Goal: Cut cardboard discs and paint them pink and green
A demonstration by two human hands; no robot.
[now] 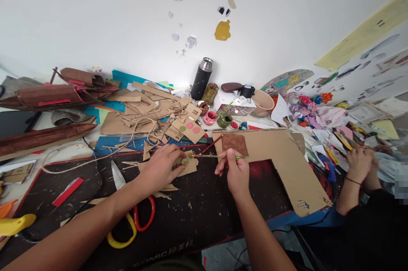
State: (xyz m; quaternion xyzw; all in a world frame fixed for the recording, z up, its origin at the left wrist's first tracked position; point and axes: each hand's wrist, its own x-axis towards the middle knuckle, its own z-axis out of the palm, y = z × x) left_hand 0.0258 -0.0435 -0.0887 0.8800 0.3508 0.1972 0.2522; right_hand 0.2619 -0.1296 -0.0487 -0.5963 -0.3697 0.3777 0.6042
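My right hand pinches a thin paintbrush, its tip pointing left at a small cardboard piece with green painted dots. The fingers of my left hand close on the left side of that piece; its fingertips are partly hidden. Behind it lies another cardboard piece bearing pink and green dots. Beyond my right hand, a brown-painted square rests on a large cut cardboard sheet. Open jars of green paint and pink paint stand farther back.
Large scissors with red and yellow handles lie under my left forearm. Cardboard scraps pile up behind, near a black flask. Brown model boats stand at left. At right are another person's hands and a blue glue gun.
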